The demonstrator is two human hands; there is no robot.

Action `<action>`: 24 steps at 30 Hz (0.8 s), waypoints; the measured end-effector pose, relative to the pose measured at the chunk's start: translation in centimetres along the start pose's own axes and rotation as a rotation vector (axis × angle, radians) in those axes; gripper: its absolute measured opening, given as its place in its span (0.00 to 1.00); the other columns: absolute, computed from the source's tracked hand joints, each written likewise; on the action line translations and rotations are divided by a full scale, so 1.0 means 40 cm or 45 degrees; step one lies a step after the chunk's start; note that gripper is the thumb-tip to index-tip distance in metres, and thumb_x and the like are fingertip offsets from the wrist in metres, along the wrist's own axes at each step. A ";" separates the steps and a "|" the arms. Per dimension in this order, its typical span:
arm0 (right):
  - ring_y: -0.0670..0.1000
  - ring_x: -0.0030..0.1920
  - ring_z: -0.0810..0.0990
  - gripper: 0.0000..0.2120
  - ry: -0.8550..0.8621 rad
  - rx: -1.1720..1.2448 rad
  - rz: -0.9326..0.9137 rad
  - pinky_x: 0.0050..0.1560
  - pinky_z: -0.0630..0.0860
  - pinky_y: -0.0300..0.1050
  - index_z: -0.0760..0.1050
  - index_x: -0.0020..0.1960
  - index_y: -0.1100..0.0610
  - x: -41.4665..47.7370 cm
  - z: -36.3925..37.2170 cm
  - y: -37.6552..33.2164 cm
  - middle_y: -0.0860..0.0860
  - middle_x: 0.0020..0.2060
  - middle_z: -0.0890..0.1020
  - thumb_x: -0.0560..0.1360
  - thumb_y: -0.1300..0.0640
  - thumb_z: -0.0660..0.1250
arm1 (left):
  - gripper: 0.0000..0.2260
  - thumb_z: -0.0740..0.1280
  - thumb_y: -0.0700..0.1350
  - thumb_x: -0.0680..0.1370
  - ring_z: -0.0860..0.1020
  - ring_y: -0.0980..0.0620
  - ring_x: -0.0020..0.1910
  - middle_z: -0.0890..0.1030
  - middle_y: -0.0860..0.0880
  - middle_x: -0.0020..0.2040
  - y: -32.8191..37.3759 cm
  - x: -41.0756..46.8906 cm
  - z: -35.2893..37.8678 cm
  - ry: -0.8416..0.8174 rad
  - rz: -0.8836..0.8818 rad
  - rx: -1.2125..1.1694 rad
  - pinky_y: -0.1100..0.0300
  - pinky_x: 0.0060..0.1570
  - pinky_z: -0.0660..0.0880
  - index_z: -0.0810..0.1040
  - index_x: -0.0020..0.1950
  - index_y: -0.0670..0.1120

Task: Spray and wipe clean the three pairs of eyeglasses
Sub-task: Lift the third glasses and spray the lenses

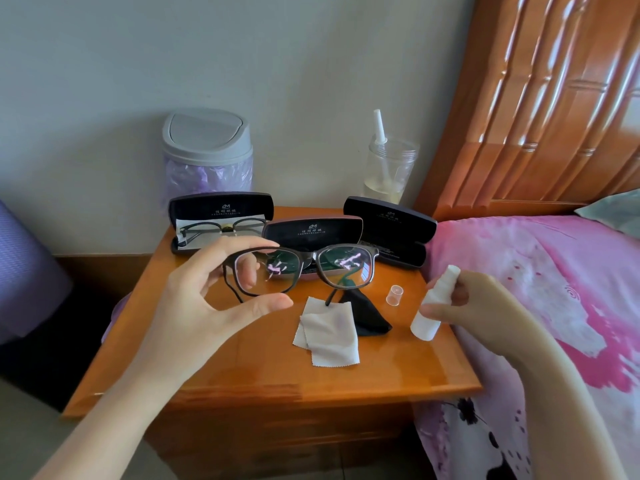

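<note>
My left hand (204,299) pinches the left lens rim of dark-framed eyeglasses (346,268), held up over the wooden nightstand (263,372). My right hand (471,306) grips a small white spray bottle (429,313), tilted with its nozzle toward the glasses. Its clear cap (394,295) stands on the nightstand. A grey cloth (329,334) and a black cloth (367,313) lie below the glasses. A second pair of glasses (221,228) rests in the open left case (221,209). Two more open cases sit in the middle (311,230) and at the right (391,233).
A small grey lidded bin (207,154) and a clear jar with a white tube (389,168) stand at the back by the wall. A bed with a pink cover (554,289) and a wooden headboard (540,98) flank the right side.
</note>
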State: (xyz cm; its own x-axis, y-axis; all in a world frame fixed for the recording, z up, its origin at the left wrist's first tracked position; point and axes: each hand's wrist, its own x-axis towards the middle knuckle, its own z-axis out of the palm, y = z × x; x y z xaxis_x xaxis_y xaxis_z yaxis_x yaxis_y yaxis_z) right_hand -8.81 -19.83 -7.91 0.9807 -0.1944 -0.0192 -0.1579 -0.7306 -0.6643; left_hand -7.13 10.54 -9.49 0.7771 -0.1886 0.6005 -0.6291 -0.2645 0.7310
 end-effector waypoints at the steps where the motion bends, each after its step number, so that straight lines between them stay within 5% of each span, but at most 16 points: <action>1: 0.44 0.45 0.80 0.13 0.036 0.095 -0.057 0.42 0.73 0.34 0.76 0.54 0.57 -0.002 0.001 -0.005 0.50 0.47 0.82 0.71 0.58 0.73 | 0.23 0.72 0.59 0.66 0.76 0.52 0.42 0.75 0.55 0.38 0.000 0.000 -0.001 0.009 0.007 0.013 0.68 0.55 0.75 0.76 0.58 0.56; 5: 0.53 0.46 0.84 0.13 -0.006 0.738 -0.212 0.49 0.80 0.46 0.72 0.61 0.52 -0.016 0.012 -0.046 0.51 0.47 0.80 0.77 0.52 0.61 | 0.22 0.72 0.57 0.66 0.75 0.52 0.41 0.75 0.56 0.39 0.001 0.003 -0.008 0.054 0.033 0.070 0.66 0.54 0.75 0.75 0.58 0.56; 7: 0.58 0.39 0.82 0.16 -0.151 1.042 -0.290 0.45 0.81 0.53 0.70 0.64 0.52 -0.025 0.025 -0.072 0.54 0.44 0.78 0.78 0.50 0.56 | 0.22 0.71 0.57 0.66 0.75 0.52 0.42 0.75 0.58 0.40 0.002 0.005 -0.012 0.072 0.052 0.087 0.68 0.53 0.74 0.75 0.58 0.55; 12: 0.50 0.25 0.68 0.19 -0.469 1.504 -0.452 0.20 0.68 0.40 0.67 0.71 0.46 -0.038 0.070 -0.133 0.54 0.36 0.71 0.81 0.52 0.51 | 0.22 0.71 0.57 0.66 0.75 0.55 0.43 0.75 0.59 0.41 0.005 0.005 -0.020 0.108 0.085 0.145 0.71 0.51 0.72 0.75 0.58 0.53; 16: 0.45 0.21 0.66 0.21 -0.746 1.813 -0.464 0.18 0.63 0.34 0.64 0.72 0.41 -0.040 0.094 -0.145 0.53 0.34 0.70 0.81 0.54 0.49 | 0.22 0.71 0.57 0.67 0.75 0.55 0.43 0.74 0.60 0.40 0.007 0.006 -0.023 0.118 0.096 0.166 0.71 0.51 0.72 0.75 0.58 0.53; 20: 0.43 0.20 0.67 0.22 -0.901 1.958 -0.470 0.17 0.68 0.33 0.64 0.73 0.45 -0.036 0.098 -0.142 0.53 0.33 0.71 0.82 0.55 0.45 | 0.22 0.71 0.57 0.67 0.75 0.54 0.43 0.74 0.61 0.41 0.008 0.004 -0.025 0.106 0.110 0.173 0.70 0.51 0.72 0.75 0.58 0.53; 24: 0.42 0.18 0.65 0.21 -0.912 1.878 -0.484 0.16 0.65 0.33 0.66 0.71 0.47 -0.047 0.092 -0.151 0.51 0.32 0.71 0.79 0.55 0.58 | 0.22 0.71 0.57 0.67 0.76 0.53 0.44 0.74 0.60 0.41 0.005 0.003 -0.027 0.083 0.138 0.217 0.68 0.51 0.73 0.76 0.59 0.52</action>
State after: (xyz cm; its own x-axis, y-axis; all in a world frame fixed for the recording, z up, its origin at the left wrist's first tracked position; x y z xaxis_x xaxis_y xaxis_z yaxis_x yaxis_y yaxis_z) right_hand -9.28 -12.65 -6.62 0.8520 0.4553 0.2586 -0.0881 0.6114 -0.7864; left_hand -7.19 11.46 -8.91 0.6987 -0.1643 0.6963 -0.6917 -0.4035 0.5989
